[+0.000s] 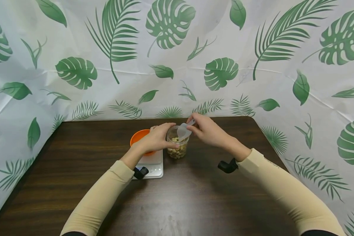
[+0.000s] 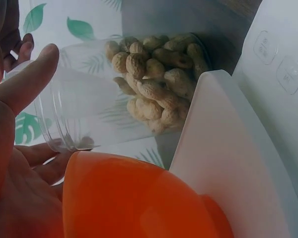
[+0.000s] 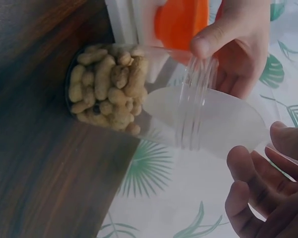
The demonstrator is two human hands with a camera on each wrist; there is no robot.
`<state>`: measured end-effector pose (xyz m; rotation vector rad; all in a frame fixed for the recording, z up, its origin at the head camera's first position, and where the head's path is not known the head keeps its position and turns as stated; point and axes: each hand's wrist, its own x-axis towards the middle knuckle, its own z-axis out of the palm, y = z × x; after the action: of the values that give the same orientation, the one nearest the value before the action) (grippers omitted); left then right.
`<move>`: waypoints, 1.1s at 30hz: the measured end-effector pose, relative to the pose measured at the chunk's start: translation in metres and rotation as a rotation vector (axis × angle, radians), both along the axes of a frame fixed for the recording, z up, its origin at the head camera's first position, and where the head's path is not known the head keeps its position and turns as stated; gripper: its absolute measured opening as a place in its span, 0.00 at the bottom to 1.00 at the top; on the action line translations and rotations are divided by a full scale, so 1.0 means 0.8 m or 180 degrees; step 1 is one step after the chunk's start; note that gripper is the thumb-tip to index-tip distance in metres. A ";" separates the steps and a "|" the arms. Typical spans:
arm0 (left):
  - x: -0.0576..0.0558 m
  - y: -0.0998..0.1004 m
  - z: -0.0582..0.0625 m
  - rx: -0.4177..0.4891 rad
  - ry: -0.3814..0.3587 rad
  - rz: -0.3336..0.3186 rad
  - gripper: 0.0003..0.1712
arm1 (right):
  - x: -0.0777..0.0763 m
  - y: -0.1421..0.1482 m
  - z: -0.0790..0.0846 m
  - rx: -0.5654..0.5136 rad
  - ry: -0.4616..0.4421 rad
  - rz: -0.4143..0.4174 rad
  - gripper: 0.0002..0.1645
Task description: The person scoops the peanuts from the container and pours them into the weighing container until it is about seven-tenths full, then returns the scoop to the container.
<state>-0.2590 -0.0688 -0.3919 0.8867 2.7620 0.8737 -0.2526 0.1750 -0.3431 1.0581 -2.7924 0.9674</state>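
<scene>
A clear plastic jar (image 1: 177,150) stands upright on the table, its lower part filled with unshelled peanuts (image 3: 109,87). My left hand (image 1: 157,137) holds the jar near its threaded rim, thumb on the near side and fingers reaching round the far side. From the right, my right hand (image 1: 207,129) pinches the handle of a translucent white scoop (image 1: 183,131). The scoop's bowl dips through the jar's mouth, its tip close above the peanuts in the right wrist view. Left of the jar, an orange bowl (image 2: 139,198) sits on a white kitchen scale (image 1: 153,168), partly hidden by my left hand.
The dark wooden table (image 1: 177,203) ends at the back against a white leaf-patterned sheet (image 1: 177,82). Buttons line the front of the scale, seen in the left wrist view. Black wrist mounts (image 1: 228,166) stick out under both wrists.
</scene>
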 end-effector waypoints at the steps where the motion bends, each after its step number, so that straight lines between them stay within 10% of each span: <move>1: 0.000 0.000 0.000 -0.0002 0.0003 0.0005 0.54 | 0.001 -0.001 0.001 0.0041 0.0008 -0.0005 0.08; 18: -0.002 -0.002 -0.003 0.0132 -0.0082 -0.0008 0.52 | 0.004 -0.021 -0.014 0.0452 0.0395 0.0124 0.10; 33: -0.003 -0.002 -0.004 0.0115 -0.0069 -0.0028 0.51 | -0.010 -0.018 -0.009 0.0467 0.0173 0.0285 0.09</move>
<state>-0.2614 -0.0708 -0.3950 0.8888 2.7301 0.9292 -0.2607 0.1602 -0.3501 1.2163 -2.8303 0.7372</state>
